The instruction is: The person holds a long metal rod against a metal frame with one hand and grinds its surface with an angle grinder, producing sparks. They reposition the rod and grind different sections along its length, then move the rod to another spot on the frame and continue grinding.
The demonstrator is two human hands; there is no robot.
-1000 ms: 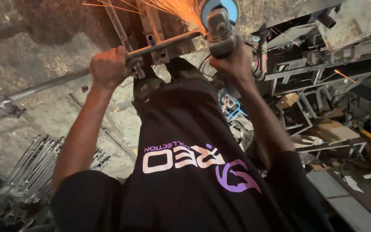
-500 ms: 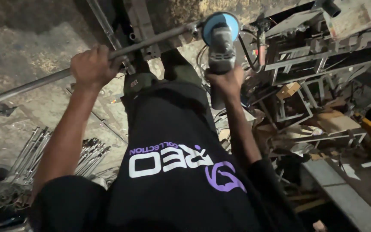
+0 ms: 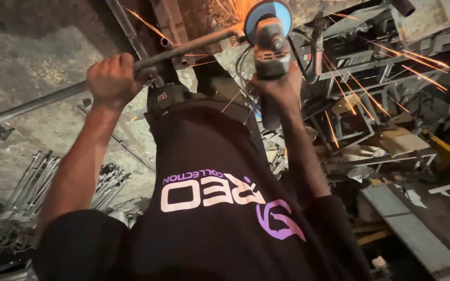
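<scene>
Your left hand (image 3: 111, 80) hides the metal rod (image 3: 42, 101) it grips; the angle grinder (image 3: 270, 41) body vanishes under your right hand (image 3: 279, 86); the disc's top is cut off; the scrap pile (image 3: 381, 130) blurs.

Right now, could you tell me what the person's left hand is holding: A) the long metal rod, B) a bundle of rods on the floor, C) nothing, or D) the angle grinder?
A: the left hand is closed around the long metal rod, while the right hand holds the angle grinder at the rod's sparking end.
</scene>
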